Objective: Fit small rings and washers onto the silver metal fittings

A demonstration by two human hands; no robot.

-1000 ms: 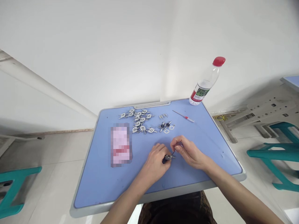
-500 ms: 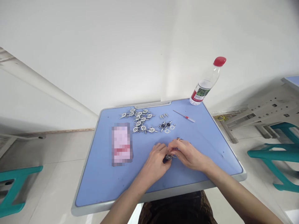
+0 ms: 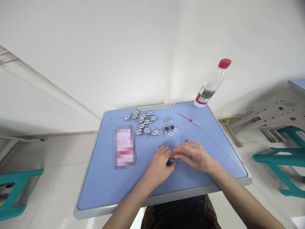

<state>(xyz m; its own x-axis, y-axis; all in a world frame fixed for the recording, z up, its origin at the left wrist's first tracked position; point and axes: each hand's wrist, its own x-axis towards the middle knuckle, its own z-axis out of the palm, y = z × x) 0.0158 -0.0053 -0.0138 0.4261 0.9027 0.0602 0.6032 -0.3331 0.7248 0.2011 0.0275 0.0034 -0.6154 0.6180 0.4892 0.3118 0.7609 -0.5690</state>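
My left hand (image 3: 161,163) is closed around a small metal part (image 3: 172,160) with a dark end, low in the middle of the blue table (image 3: 105,187). My right hand (image 3: 194,156) touches the part's right side, thumb and fingers pinched together; what lies between its fingertips is too small to make out. Beyond the hands lie several metal assemblies (image 3: 142,122) in a cluster. Nearer the middle are flat metal plates (image 3: 171,134), round black-topped parts (image 3: 172,127) and small metal clips (image 3: 167,118).
A screwdriver (image 3: 188,118) with a red and clear handle lies at the back right. Behind it stands a bottle (image 3: 207,89) with a red cap. A pixelated pink-white rectangular object (image 3: 124,148) lies at the left. Teal stools (image 3: 281,152) stand beside the table.
My right hand has shifted slightly to the right, and its fingers have changed their pose at the metal part. My left hand keeps its hold.
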